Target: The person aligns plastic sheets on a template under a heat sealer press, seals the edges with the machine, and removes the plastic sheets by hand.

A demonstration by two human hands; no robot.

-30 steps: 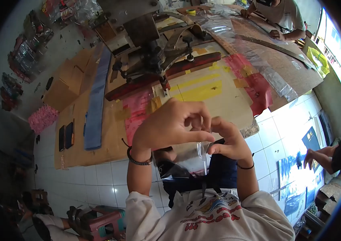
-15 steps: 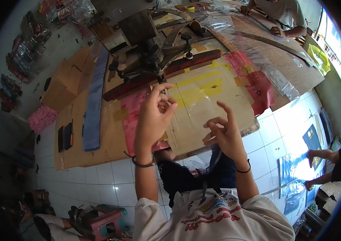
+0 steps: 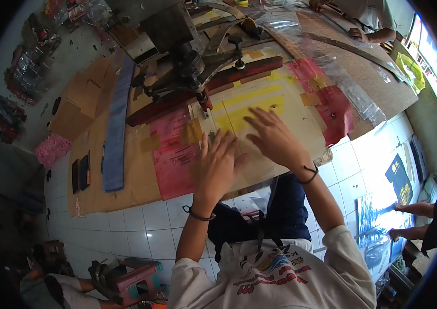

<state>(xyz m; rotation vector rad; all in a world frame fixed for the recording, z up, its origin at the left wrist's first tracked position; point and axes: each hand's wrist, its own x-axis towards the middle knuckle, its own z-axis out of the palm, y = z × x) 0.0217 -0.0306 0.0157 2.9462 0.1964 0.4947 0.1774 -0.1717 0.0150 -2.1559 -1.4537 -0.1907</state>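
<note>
My left hand (image 3: 217,167) has its fingers stretched and spread, palm down, over the near left part of a pale flat panel (image 3: 305,119). My right hand (image 3: 278,138) is held flat with fingers apart, over the panel's middle near its yellow strips (image 3: 252,98). Neither hand holds anything; whether they touch the surface I cannot tell. Red sheeting (image 3: 174,174) lines the panel's left side, and more red sheeting (image 3: 334,110) hangs at its right. Along the far edge runs a dark red bar (image 3: 162,109), below a black metal clamp frame with knobs (image 3: 190,67).
A long blue-grey strip (image 3: 118,134) lies on the brown board (image 3: 138,175) to the left, beside two dark phone-like slabs (image 3: 84,170). Another person's hand (image 3: 358,35) rests at the far table. At right, a person's arms (image 3: 414,208) reach toward a shiny sheet (image 3: 370,219).
Both hands have come down toward the panel and flattened, their curled fingers now spread. My left hand moved right and nearer me; my right hand moved slightly left and away.
</note>
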